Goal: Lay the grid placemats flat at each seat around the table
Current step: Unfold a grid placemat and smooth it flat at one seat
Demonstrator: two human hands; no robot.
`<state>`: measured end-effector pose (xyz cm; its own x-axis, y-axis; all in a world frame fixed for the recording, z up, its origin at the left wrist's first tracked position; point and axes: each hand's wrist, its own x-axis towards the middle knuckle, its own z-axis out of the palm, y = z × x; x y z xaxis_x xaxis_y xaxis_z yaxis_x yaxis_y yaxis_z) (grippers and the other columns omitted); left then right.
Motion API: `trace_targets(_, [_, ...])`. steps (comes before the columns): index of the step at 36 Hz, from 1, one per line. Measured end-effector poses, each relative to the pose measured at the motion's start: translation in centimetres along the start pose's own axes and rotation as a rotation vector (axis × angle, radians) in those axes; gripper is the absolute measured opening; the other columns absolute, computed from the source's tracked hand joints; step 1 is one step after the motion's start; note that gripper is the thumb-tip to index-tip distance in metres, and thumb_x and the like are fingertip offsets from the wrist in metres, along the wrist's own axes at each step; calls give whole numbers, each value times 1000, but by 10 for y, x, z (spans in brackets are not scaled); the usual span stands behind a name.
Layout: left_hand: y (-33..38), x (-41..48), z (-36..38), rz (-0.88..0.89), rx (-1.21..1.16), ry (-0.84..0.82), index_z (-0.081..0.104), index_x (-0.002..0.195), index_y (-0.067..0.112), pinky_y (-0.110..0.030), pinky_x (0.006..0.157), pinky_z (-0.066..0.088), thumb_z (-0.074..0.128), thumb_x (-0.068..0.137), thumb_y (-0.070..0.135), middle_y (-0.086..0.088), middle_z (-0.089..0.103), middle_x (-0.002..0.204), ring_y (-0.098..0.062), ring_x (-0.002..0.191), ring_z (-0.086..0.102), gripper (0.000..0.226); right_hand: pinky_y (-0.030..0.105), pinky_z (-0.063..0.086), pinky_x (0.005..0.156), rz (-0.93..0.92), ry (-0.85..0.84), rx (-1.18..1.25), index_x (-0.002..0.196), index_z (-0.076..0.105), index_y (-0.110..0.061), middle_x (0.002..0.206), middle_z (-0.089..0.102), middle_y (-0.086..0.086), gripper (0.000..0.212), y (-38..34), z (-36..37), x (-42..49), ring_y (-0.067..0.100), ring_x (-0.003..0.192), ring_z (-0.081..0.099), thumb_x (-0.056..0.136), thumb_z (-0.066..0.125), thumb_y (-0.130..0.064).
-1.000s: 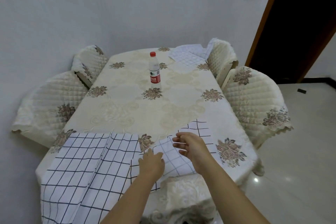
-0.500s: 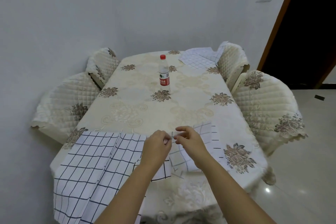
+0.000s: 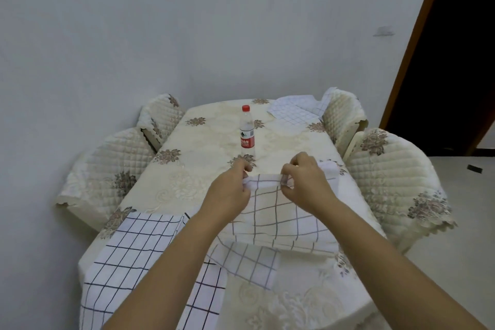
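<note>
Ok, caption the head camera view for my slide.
Left hand and right hand pinch the edge of a grid placemat above the table.

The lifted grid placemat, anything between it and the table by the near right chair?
Nothing visible blocks the pale-grid white cloth placemat. The red-capped clear plastic bottle stands farther back; the dark-grid cloth mat lies near left.

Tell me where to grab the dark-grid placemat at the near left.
Probably the dark-grid placemat by its two far corners, coming from above on the near side: that edge lies flat on the table, while its near part hangs over the rim.
</note>
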<state>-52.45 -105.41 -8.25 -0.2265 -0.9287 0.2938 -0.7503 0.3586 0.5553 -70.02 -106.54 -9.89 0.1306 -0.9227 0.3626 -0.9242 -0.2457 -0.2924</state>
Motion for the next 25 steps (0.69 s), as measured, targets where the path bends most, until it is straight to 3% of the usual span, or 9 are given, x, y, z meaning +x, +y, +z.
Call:
trace_targets(3, [3, 11, -14, 6, 101, -13, 52, 110, 12, -30, 70, 40, 45, 87, 4, -4, 58, 100, -25, 91, 55, 26, 32, 30, 89, -29, -19, -92, 101, 65, -8, 125, 45, 11, 21, 11, -18, 11, 30, 115, 40, 82, 62, -17])
trace_targets(6, [2, 24, -25, 20, 182, -22, 58, 102, 8, -28, 73, 37, 44, 86, 3, -8, 59, 104, -25, 97, 54, 21, 32, 36, 81, 9, -115, -69, 98, 62, -9, 108, 53, 8, 18, 17, -39, 22, 27, 99, 49, 84, 58, -19])
trace_targets(10, [-3, 39, -41, -28, 134, 20, 62, 110, 8, -25, 80, 37, 42, 89, 1, -6, 60, 112, -23, 105, 53, 29, 27, 33, 63, 41, -158, -1, 92, 59, -11, 84, 53, 2, 13, 22, -66, 27, 22, 81, 49, 90, 53, -21])
trace_targets(12, [-7, 44, -49, -65, 93, 33, 63, 105, 8, -23, 74, 35, 43, 92, 2, -6, 60, 105, -22, 98, 53, 24, 27, 34, 63, 19, -134, -19, 86, 57, -14, 81, 53, 1, 10, 27, -76, 27, 21, 80, 49, 90, 53, -22])
trace_targets(16, [-15, 52, -66, -82, 85, 53, 52, 77, 13, -28, 59, 27, 48, 93, 10, 1, 48, 72, -25, 79, 47, 17, 30, 40, 66, 51, -107, -9, 74, 52, -17, 67, 50, -7, 15, 36, -95, 32, 18, 76, 49, 90, 52, -19])
trace_targets(20, [-17, 59, -84, -80, 66, 111, 49, 69, 9, -21, 52, 26, 53, 92, 11, 1, 44, 65, -20, 70, 42, 23, 30, 42, 66, 151, -55, 74, 75, 59, -9, 65, 54, -6, 15, 46, -110, 39, 20, 74, 53, 88, 57, -18])
trace_targets(22, [-18, 65, -91, -72, 43, 130, 49, 67, 4, -27, 53, 26, 54, 91, 11, -4, 44, 64, -20, 65, 41, 25, 25, 36, 56, 194, -33, 103, 66, 54, -11, 62, 49, -5, 23, 50, -117, 42, 16, 66, 49, 87, 60, -17])
trace_targets(25, [-21, 73, -100, -65, -43, 189, 52, 66, 12, -30, 61, 32, 58, 89, 14, -2, 51, 67, -19, 69, 47, 24, 20, 28, 51, 245, 15, 162, 58, 46, -18, 61, 45, -4, 33, 54, -128, 47, 12, 61, 43, 86, 62, -18])
